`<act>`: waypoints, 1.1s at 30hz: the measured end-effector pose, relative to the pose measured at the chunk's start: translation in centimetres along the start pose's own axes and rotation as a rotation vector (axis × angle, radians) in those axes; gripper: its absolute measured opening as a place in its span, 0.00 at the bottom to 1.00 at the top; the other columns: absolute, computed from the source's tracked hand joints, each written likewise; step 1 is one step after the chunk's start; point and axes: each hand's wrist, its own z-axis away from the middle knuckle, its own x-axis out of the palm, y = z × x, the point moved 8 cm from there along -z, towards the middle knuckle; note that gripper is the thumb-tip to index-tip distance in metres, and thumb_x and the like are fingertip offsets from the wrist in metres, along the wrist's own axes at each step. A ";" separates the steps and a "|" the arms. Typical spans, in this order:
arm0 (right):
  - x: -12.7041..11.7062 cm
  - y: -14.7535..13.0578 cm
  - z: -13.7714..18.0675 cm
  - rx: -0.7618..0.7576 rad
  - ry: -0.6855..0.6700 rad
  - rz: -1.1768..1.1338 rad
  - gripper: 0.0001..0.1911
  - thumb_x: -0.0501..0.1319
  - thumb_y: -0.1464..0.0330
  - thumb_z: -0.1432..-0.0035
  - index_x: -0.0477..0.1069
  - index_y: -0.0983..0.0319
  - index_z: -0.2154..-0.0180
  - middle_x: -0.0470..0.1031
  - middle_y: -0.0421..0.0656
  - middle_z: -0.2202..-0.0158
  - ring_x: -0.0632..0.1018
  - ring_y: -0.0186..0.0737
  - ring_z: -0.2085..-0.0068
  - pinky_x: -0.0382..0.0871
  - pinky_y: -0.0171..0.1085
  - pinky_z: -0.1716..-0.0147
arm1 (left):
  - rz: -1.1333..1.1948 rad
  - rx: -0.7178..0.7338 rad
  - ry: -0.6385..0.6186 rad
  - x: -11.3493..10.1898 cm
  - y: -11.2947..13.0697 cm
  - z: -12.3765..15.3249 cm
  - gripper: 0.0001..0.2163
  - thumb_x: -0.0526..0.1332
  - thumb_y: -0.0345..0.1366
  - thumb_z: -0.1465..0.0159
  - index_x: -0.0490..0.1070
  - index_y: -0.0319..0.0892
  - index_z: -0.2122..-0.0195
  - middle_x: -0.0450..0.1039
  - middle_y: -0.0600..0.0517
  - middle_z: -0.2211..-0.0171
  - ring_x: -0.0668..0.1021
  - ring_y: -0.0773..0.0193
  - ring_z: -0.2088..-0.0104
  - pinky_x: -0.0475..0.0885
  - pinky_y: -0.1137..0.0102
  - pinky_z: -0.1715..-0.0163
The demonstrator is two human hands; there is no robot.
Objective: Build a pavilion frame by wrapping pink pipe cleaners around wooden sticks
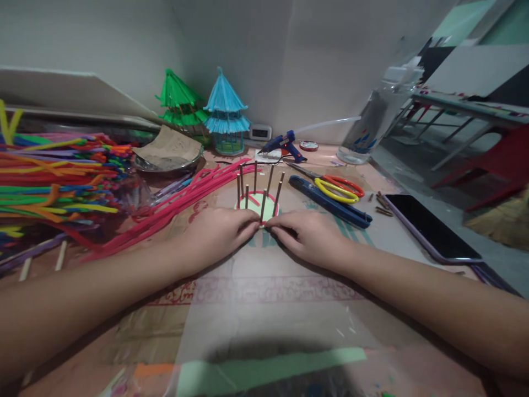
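Observation:
A small round pale-green base [268,205] with several upright thin wooden sticks [255,177] stands in the middle of the cardboard-covered table. A pink pipe cleaner [194,193] runs from the left and wraps round the base's rim. My left hand [219,231] and my right hand [308,234] meet at the near edge of the base, fingertips pinched together at the foot of the nearest stick, on the pink strand.
A heap of coloured pipe cleaners [58,176] fills the left. Green [179,102] and blue [226,113] pagoda models stand at the back. A blue glue gun [283,144], scissors [336,187], a blue cutter [330,203], a phone [430,226] and a plastic bottle [378,118] lie right.

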 end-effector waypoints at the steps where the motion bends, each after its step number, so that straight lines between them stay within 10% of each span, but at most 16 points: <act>1: 0.0 0.0 0.0 0.004 -0.007 0.006 0.16 0.59 0.67 0.28 0.84 0.58 0.46 0.88 0.47 0.52 0.86 0.49 0.53 0.75 0.41 0.54 | 0.032 -0.013 -0.015 0.1 -0.1 -0.1 0.12 0.59 0.39 0.26 0.83 0.47 0.51 0.88 0.51 0.61 0.86 0.56 0.65 0.68 0.68 0.68; 17: 0.6 1.1 -0.9 0.227 -0.096 -0.216 0.17 0.58 0.69 0.29 0.84 0.57 0.48 0.87 0.44 0.50 0.86 0.49 0.50 0.75 0.43 0.50 | 0.141 -0.033 -0.027 0.3 -0.1 -0.5 0.12 0.59 0.37 0.26 0.84 0.44 0.55 0.87 0.50 0.62 0.85 0.57 0.65 0.69 0.68 0.67; 33: 0.4 0.9 -0.1 0.108 -0.085 -0.040 0.20 0.58 0.67 0.28 0.83 0.56 0.42 0.87 0.47 0.49 0.87 0.52 0.51 0.77 0.43 0.52 | 0.100 -0.045 -0.046 0.5 -0.2 -0.4 0.12 0.59 0.38 0.26 0.83 0.45 0.51 0.88 0.49 0.58 0.86 0.54 0.62 0.71 0.67 0.64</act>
